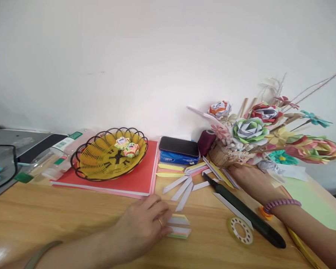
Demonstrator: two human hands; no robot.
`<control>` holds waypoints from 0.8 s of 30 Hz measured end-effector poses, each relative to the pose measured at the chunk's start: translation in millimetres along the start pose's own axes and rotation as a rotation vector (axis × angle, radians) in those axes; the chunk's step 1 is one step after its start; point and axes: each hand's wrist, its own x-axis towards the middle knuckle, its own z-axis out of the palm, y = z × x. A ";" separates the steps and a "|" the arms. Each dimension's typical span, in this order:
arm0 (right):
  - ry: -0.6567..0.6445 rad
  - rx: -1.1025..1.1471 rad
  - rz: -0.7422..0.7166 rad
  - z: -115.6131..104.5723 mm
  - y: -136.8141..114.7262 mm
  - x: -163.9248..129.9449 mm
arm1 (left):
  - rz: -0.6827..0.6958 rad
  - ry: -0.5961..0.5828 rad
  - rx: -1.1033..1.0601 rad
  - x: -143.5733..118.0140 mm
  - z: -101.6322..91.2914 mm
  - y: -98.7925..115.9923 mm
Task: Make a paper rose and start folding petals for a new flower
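Observation:
My left hand (pixel 145 224) is low over the table, its fingers curled round the left ends of a few folded paper strips (pixel 179 231) in white, yellow, pink and green. My right hand (pixel 243 179) reaches to the foot of a wooden flower basket (pixel 222 155); its fingertips are hidden. Near that hand lie loose white strips (pixel 182 190) and yellow strips (pixel 170 174). A dark green, long-handled knife (pixel 249 215) slants across the table below my right wrist. A roll of clear tape (pixel 241 231) lies between my two hands.
A yellow woven basket (pixel 95 160) with two small paper flowers stands on red paper (pixel 145 179). Plastic bottles (pixel 67 149) lie left of it. Behind the strips are a black phone (pixel 179 145) on a blue tissue pack (pixel 179 157) and a maroon thread spool (pixel 206 142). Green paper (pixel 313 196) lies right.

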 end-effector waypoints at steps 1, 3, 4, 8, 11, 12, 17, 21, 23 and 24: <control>-0.089 -0.028 -0.034 -0.3 -0.4 0.0 | 0.006 0.028 -0.006 1.3 -0.6 -0.5; -0.265 -0.108 -0.091 -2.8 -2.4 2.1 | 0.008 0.060 -0.020 3.4 -2.1 -1.1; -0.319 -0.147 -0.104 -5.1 -4.0 4.1 | 0.007 0.067 -0.025 4.1 -2.9 -1.2; -0.406 -0.274 -0.141 -20.5 -14.0 13.1 | 0.010 0.087 -0.012 4.4 -6.0 -0.6; -0.393 -0.312 -0.175 -32.9 -22.4 15.9 | 0.014 0.103 0.001 4.6 -8.0 0.8; -0.384 -0.316 -0.180 -35.9 -24.6 16.0 | 0.017 0.105 0.002 4.8 -8.6 1.4; -0.367 -0.275 -0.157 -43.1 -25.2 13.8 | 0.032 0.108 0.004 8.2 -11.2 3.0; -0.379 -0.189 -0.089 -55.0 -18.2 13.1 | 0.036 0.138 -0.007 13.9 -16.7 2.0; -0.394 -0.133 -0.046 -66.4 -14.9 11.3 | 0.035 0.159 -0.027 16.9 -20.8 1.4; -0.403 -0.102 -0.023 -72.9 -13.6 9.3 | 0.030 0.163 -0.045 18.2 -22.8 1.2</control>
